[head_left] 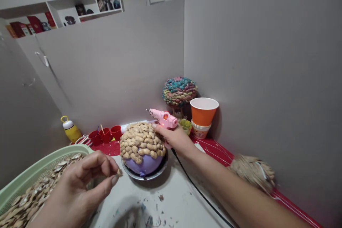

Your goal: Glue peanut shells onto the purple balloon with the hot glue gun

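Between thumb and fingertips, my left hand [82,181] pinches a small piece of peanut shell [120,172], mostly hidden by the fingers. My right hand [176,139] is wrapped round the handle of a pink glue gun [163,118], its nozzle pointing up and left above a balloon. That purple balloon [145,164] rests in a dark round bowl [155,176], knot toward me. Rows of peanut shells [143,139] cover its top and sides, while the lower front is bare purple. A black cord [192,181] trails from the glue gun toward the bottom edge.
A green basket [16,171] of peanut shells stands at left. Behind are red cups [105,135], a yellow bottle [71,130], a colourful shell-covered dome [179,92] and an orange paper cup [204,112]. A twine bundle [252,172] lies at right; debris dots the white board [181,203].
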The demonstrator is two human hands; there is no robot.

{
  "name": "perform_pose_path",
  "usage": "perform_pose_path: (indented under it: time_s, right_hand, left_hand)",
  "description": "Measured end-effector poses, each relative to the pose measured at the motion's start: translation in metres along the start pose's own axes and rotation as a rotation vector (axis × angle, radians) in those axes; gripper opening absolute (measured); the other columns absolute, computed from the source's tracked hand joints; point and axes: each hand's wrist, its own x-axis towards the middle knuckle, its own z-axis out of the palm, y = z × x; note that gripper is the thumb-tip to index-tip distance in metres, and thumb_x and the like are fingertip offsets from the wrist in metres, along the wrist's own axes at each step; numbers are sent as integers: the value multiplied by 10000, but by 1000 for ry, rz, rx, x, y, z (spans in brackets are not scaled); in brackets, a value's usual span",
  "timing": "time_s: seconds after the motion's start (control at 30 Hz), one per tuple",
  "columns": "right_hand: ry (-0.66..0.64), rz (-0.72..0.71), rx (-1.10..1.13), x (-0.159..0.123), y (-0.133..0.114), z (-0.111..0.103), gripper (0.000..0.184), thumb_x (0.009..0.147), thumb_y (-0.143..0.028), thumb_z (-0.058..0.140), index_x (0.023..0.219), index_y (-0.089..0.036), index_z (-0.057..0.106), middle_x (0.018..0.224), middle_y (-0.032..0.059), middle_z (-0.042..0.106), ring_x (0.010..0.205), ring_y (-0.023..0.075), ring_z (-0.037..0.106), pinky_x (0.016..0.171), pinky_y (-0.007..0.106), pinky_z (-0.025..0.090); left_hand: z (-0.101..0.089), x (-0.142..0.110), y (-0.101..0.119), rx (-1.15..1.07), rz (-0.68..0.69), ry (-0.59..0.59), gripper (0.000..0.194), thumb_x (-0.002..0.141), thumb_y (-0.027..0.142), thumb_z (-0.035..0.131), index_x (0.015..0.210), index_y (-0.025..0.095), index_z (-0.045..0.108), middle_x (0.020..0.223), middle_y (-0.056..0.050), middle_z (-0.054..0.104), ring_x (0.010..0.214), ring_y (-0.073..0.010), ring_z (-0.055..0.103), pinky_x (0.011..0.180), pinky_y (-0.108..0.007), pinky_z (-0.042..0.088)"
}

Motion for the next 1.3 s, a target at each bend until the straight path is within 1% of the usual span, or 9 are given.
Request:
perform_pose_path:
  time_s: [0.1, 0.23, 0.33, 0.57, 0.67, 0.77, 0.97, 1.13, 1.3]
  right_hand:
    - [-55, -8, 37, 0, 3, -2, 307, 665, -344, 752, 914, -171, 704, 845, 31, 705, 845, 220, 646, 778, 319, 520]
    - [-105, 11, 58, -2, 7, -2, 476, 691, -386, 757, 1103, -164, 673, 995, 74, 729, 969, 262, 662, 866, 371, 521]
    - [-120, 13, 47, -4, 10, -3, 546, 715, -432, 762, 1177, -166, 645, 1064, 87, 723, 1068, 281, 643, 927, 388, 505]
    - [-55, -5, -58, -8, 20, -6, 526, 759, -501, 743, 1135, -145, 646, 1105, 119, 712, 1080, 307, 638, 909, 416, 515]
    - [-47, -31, -80, -9, 22, -4, 516, 774, -489, 731, 1160, -159, 639, 1113, 104, 712, 1102, 295, 628, 920, 402, 508]
    - [-38, -53, -87, -10, 20, -2, 486, 792, -465, 713, 1169, -167, 637, 1108, 94, 712, 1080, 281, 635, 915, 390, 506]
    - [-27, -73, -107, -13, 6, 2, 357, 773, -426, 703, 1017, -166, 688, 973, 71, 733, 944, 262, 657, 812, 344, 521]
    - [-18, -93, -131, -12, -2, 2, 196, 758, -367, 670, 747, -171, 663, 768, 41, 686, 846, 248, 634, 804, 354, 506]
    - [-27, -118, -107, -10, -4, 3, 227, 753, -370, 643, 600, -209, 593, 644, 11, 627, 864, 243, 622, 841, 359, 510]
  left_hand:
    - [2, 3, -2, 17, 4, -1, 221, 788, 355, 644, 653, 215, 539, 690, -10, 660, 644, -153, 606, 591, -216, 507]
    - [0, 2, -9, -3, 6, -9, 187, 780, 298, 622, 633, 215, 542, 650, 0, 642, 610, -149, 590, 568, -215, 482]
    - [-1, -1, -18, -74, 24, 17, 168, 754, 273, 634, 624, 214, 544, 630, -6, 628, 594, -155, 575, 562, -230, 472]
    - [5, -7, -41, -302, -13, 8, 154, 750, 202, 637, 646, 208, 524, 658, -15, 623, 613, -151, 543, 573, -246, 460]
    - [9, -3, -42, -329, -19, 2, 130, 737, 165, 628, 656, 201, 534, 654, 1, 597, 622, -141, 524, 578, -238, 446]
    - [15, 7, -34, -378, -13, -21, 135, 716, 140, 621, 655, 201, 517, 636, 28, 551, 609, -127, 499, 570, -226, 423]
    - [30, 31, -15, -331, -32, -53, 124, 676, 155, 634, 654, 196, 519, 616, 32, 548, 604, -134, 519, 569, -233, 416]
    - [31, 34, -11, -222, -24, -31, 87, 696, 198, 669, 682, 193, 583, 645, 3, 612, 626, -157, 572, 588, -255, 456]
    - [29, 35, -7, -146, 0, -3, 83, 705, 248, 679, 670, 188, 634, 645, -27, 661, 609, -172, 597, 574, -268, 478]
